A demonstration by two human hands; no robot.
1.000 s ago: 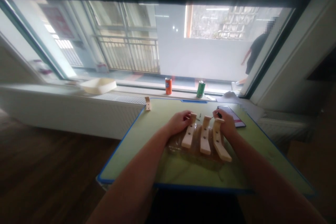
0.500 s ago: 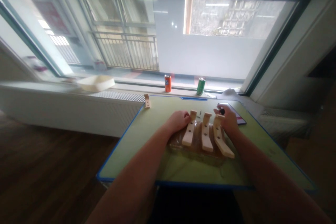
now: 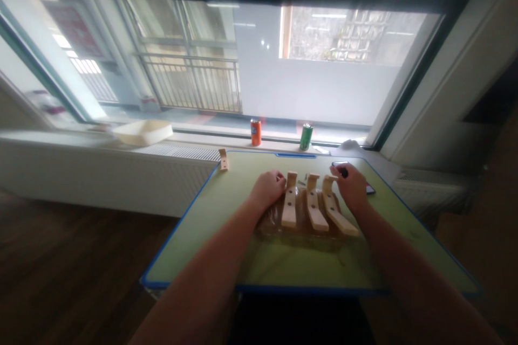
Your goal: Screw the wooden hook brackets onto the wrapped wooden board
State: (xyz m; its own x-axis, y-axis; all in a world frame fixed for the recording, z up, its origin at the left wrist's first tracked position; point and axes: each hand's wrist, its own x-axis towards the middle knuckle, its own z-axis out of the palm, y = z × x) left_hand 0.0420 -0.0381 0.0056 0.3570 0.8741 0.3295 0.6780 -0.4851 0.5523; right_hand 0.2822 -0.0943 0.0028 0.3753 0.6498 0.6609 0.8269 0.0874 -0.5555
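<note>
Three bent wooden hooks, left, middle and right, each with dark holes, lie side by side on a brown package wrapped in clear plastic. My left hand is beside the left hook's upper end, its fingers curled together; what they pinch, if anything, is hidden. Just right of the right hook's upper end, my right hand has its fingers closed round a small black object. Small screws lie behind the package, between the left and middle hooks.
Partly behind my right hand lies a phone. Another wooden piece stands at the table's back left corner. On the windowsill are an orange can, a green can and a cream tray. A blue edge borders the green table.
The view has shifted slightly. My right hand's fingers have drawn closer together around the black object, and the hand covers more of the phone. My left hand stays beside the left hook.
</note>
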